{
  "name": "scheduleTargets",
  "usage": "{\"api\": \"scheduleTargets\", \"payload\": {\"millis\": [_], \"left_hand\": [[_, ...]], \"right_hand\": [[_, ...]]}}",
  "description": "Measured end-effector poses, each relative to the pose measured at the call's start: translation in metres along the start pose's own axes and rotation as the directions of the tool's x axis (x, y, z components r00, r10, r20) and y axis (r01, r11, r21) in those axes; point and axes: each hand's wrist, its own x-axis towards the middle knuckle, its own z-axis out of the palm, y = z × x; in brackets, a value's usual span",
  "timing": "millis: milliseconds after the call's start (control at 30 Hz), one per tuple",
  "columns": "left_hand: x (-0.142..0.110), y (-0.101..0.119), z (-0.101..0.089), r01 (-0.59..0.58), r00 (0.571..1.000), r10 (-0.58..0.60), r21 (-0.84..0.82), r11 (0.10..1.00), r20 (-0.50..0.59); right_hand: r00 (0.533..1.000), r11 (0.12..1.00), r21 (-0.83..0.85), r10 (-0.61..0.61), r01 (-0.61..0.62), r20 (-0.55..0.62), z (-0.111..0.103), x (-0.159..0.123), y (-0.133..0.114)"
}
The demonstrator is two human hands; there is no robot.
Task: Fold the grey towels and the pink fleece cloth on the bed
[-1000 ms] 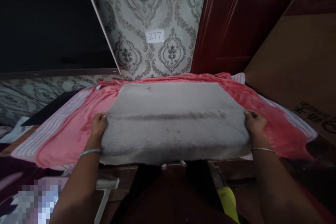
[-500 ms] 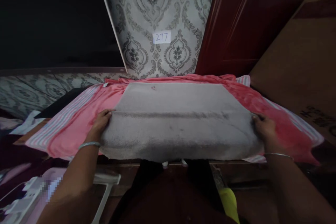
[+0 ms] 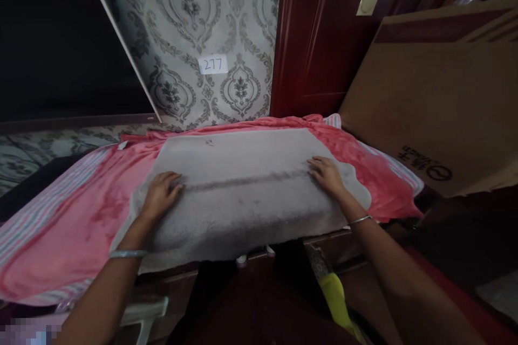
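Observation:
A light grey, plush-looking cloth [image 3: 243,210] lies spread out, with a dark crease across its middle and a small reddish mark near its far left corner. Its near edge hangs over the front. On the left part of the cloth rests my left hand [image 3: 164,194], fingers stretched and thumb apart, at the crease's left end. My right hand [image 3: 328,177] lies on the right part with its fingers spread, near the crease's other end. Neither hand grips the cloth. Beneath it is a pink blanket [image 3: 93,210] with striped borders.
Behind the blanket stands a patterned wall with a paper label [image 3: 213,64] reading 277. A dark screen [image 3: 68,43] is at left, a dark red door [image 3: 311,38] at right. A large cardboard box [image 3: 437,97] leans at the right. Something yellow [image 3: 335,299] is below.
Both hands have let go of the cloth's side edges and moved inward onto its top. The cloth's sides now lie spread outward. The view has turned to the right.

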Motion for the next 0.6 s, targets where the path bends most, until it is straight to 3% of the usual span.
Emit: {"api": "scheduleTargets", "payload": {"millis": [100,200,600], "left_hand": [[0.003,0.014,0.015,-0.102,0.99,0.1,0.015,0.995,0.097],[0.001,0.015,0.024,-0.109,0.985,0.104,0.031,0.994,0.136],[-0.01,0.006,0.028,-0.156,0.985,0.154,0.015,0.988,0.081]], "right_hand": [[0.998,0.999,-0.001,-0.034,0.034,0.048,0.012,0.004,-0.014],[0.998,1.0,-0.008,-0.02,0.021,0.066,0.017,0.005,-0.015],[0.993,0.993,-0.108,-0.029,0.041,0.113,0.007,-0.012,0.0]]}}
